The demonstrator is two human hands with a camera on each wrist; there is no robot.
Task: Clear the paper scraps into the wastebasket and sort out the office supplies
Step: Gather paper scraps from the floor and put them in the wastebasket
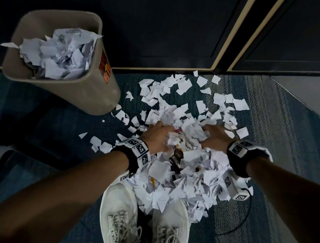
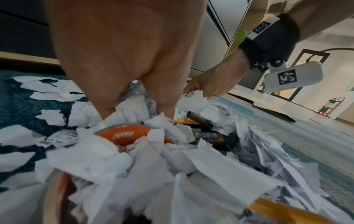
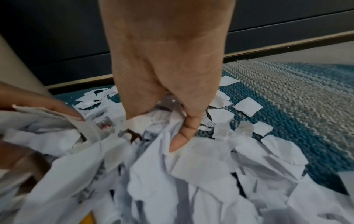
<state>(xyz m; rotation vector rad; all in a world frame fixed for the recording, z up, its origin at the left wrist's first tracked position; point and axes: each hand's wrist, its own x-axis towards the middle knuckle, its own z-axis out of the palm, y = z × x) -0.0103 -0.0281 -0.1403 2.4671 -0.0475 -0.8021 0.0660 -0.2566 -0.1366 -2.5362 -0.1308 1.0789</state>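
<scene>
Paper scraps (image 1: 193, 132), crumpled, apparently gathered by hands.

The wastebasket (image 1: 63, 62) stood far left on the carpet (image 1: 270, 131), scraps piled in it to the rim. The scrap heap (image 1: 186, 162) lay to its right, before the wall (image 1: 163, 24) and just beyond the shoes (image 1: 142, 226). A tape roll (image 2: 132, 136) and markers (image 2: 199, 119) lay half buried in the heap. Both hands, left (image 1: 156, 138) and right (image 1: 216, 137), were sunk into its far part, well apart.

Blue-and-grey woven carpet floor (image 1: 283, 120) with a big heap of torn white paper scraps (image 1: 186, 162) on it, tan plastic wastebasket (image 1: 92, 94) beside the heap, plus white sneakers (image 1: 119, 220).
</scene>
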